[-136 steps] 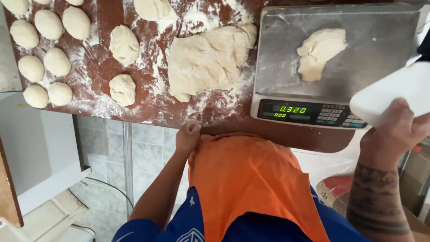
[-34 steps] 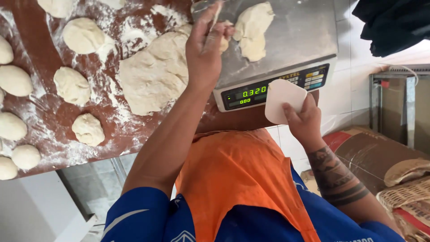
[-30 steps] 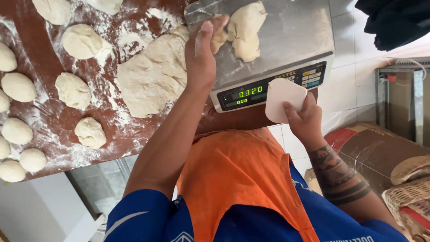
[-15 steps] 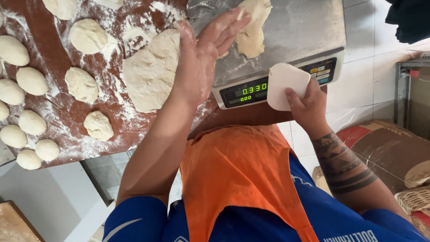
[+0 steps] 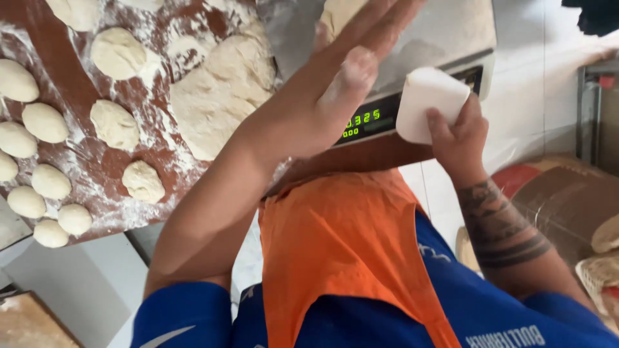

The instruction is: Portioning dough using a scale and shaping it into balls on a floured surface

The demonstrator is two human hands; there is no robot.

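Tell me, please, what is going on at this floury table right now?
A person in an orange apron is portioning dough. The left hand, open and floury, hovers over the scale, where a dough piece lies. The right hand grips a white scraper. A big dough slab and shaped balls rest on the table.

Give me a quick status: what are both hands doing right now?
Left hand open, floury, raised over the scale. Right hand grips a white scraper. Dough piece on the scale pan, partly hidden by fingers.
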